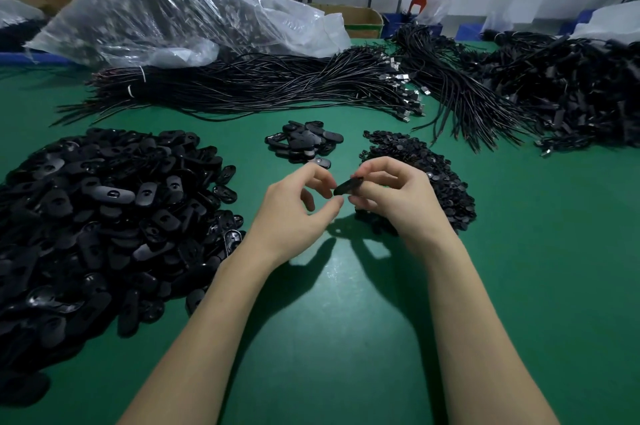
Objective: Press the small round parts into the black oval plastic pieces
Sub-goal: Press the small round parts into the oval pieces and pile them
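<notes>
A black oval plastic piece [347, 186] hangs above the green table between my two hands. My right hand [394, 198] pinches its right end, fingers curled round it. My left hand [298, 208] sits just left of the piece, fingers loosely curled, fingertips at its left end; I cannot tell whether they touch it. A big heap of black oval pieces [97, 217] lies to the left. A heap of small round parts [415, 161] lies behind and under my right hand. A small pile of oval pieces [303, 140] sits beyond my hands.
Bundles of black cables [242, 85] stretch across the back of the green table [329, 303]. A large clear plastic bag [180, 12] lies behind them. More black cable assemblies [571, 92] are heaped at the far right.
</notes>
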`<move>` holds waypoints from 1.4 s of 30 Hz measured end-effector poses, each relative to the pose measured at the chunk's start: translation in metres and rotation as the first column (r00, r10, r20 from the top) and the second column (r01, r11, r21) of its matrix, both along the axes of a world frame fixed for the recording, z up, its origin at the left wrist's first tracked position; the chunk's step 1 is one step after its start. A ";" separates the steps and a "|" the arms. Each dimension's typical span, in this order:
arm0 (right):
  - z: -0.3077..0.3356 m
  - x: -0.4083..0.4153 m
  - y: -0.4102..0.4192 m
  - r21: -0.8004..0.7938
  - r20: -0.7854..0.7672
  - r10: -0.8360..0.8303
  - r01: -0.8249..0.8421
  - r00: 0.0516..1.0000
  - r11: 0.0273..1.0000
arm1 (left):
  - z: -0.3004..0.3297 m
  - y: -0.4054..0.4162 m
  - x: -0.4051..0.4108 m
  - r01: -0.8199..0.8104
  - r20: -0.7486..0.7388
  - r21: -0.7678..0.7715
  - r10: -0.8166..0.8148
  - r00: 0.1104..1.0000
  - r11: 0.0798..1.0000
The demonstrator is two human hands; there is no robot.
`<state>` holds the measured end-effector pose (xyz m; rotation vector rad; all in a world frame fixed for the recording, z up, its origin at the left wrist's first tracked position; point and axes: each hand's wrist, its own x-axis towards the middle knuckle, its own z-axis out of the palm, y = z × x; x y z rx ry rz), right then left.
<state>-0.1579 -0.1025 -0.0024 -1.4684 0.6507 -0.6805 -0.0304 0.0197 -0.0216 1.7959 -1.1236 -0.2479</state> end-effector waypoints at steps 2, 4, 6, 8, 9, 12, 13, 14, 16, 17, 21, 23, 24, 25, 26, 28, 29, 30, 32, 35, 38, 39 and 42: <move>0.001 -0.003 -0.003 0.068 0.044 0.037 -0.040 0.998 0.997 | 0.001 0.000 -0.001 0.011 -0.058 -0.010 -0.012 0.998 1.000; 0.002 -0.007 -0.006 0.124 0.067 0.077 -0.084 0.995 0.989 | 0.002 0.000 -0.002 0.021 -0.088 -0.027 -0.023 0.996 0.999; 0.003 -0.010 -0.009 0.180 0.079 0.131 -0.143 0.988 0.973 | 0.002 0.000 -0.003 0.017 -0.095 -0.049 -0.021 0.995 0.999; 0.003 -0.012 -0.010 0.202 0.072 0.168 -0.179 0.983 0.963 | 0.003 0.001 -0.003 0.007 -0.093 -0.061 -0.012 0.996 0.998; 0.003 -0.011 -0.009 0.201 0.065 0.174 -0.184 0.983 0.962 | 0.003 0.001 -0.003 0.001 -0.087 -0.061 -0.006 0.996 0.998; 0.001 -0.009 -0.008 0.214 0.067 0.168 -0.179 0.983 0.960 | 0.003 0.002 -0.004 -0.003 -0.061 -0.058 0.000 0.998 0.998; 0.002 -0.008 -0.008 0.225 0.074 0.158 -0.171 0.985 0.959 | 0.003 0.002 -0.004 -0.001 -0.052 -0.060 -0.003 0.999 0.998; 0.002 -0.008 -0.007 0.236 0.081 0.141 -0.156 0.987 0.959 | 0.003 0.001 -0.004 0.001 -0.048 -0.063 -0.004 0.999 0.998; 0.002 -0.007 -0.008 0.236 0.078 0.111 -0.126 0.991 0.964 | 0.003 0.002 -0.004 0.004 -0.055 -0.073 -0.008 0.998 0.997; 0.002 -0.006 -0.008 0.226 0.068 0.108 -0.121 0.992 0.967 | 0.003 0.002 -0.005 0.004 -0.059 -0.074 -0.008 0.998 0.997; 0.002 -0.006 -0.007 0.171 0.001 0.150 -0.148 0.989 0.974 | 0.004 0.002 -0.008 -0.004 -0.069 -0.077 -0.001 0.998 0.997; 0.002 -0.006 -0.006 0.132 -0.042 0.166 -0.159 0.985 0.978 | 0.005 0.002 -0.009 0.005 -0.064 -0.069 -0.009 0.998 0.998; 0.001 -0.006 -0.005 0.117 -0.057 0.170 -0.162 0.984 0.980 | 0.005 0.002 -0.009 0.016 -0.054 -0.066 -0.020 0.998 0.998; 0.000 -0.005 -0.005 0.104 -0.068 0.168 -0.160 0.983 0.982 | 0.004 0.003 -0.008 0.030 -0.043 -0.064 -0.032 0.999 0.998; 0.000 -0.005 -0.005 0.091 -0.076 0.160 -0.153 0.984 0.984 | 0.004 0.003 -0.007 0.040 -0.030 -0.058 -0.042 0.999 0.998; -0.001 -0.003 -0.005 0.052 -0.087 0.128 -0.123 0.988 0.991 | 0.003 0.005 -0.003 0.031 -0.003 -0.044 -0.031 1.000 0.999; -0.001 -0.003 -0.005 0.024 -0.100 0.112 -0.111 0.989 0.994 | 0.003 0.006 0.000 0.018 0.010 -0.044 -0.017 1.000 0.999; -0.001 -0.002 -0.005 -0.010 -0.120 0.106 -0.107 0.987 0.994 | 0.002 0.007 0.002 0.009 0.022 -0.044 -0.008 1.000 0.999; 0.000 -0.002 -0.004 -0.057 -0.163 0.120 -0.131 0.979 0.990 | 0.002 0.008 0.005 0.019 0.045 -0.033 -0.018 0.999 0.999; -0.002 0.001 -0.003 -0.043 -0.187 0.145 -0.156 0.972 0.987 | 0.001 0.007 0.004 0.066 0.067 -0.026 -0.064 0.996 0.997; 0.000 0.001 -0.001 -0.053 -0.198 0.135 -0.148 0.971 0.988 | 0.000 0.006 0.002 0.079 0.076 -0.047 -0.076 0.994 0.996; 0.001 0.001 -0.001 -0.097 -0.218 0.088 -0.111 0.972 0.989 | 0.000 0.006 0.002 0.065 0.066 -0.047 -0.062 0.996 0.997; 0.007 -0.002 -0.007 -0.471 -0.348 -0.276 0.088 0.896 0.878 | -0.001 0.006 0.004 0.008 0.031 -0.028 -0.007 0.999 1.000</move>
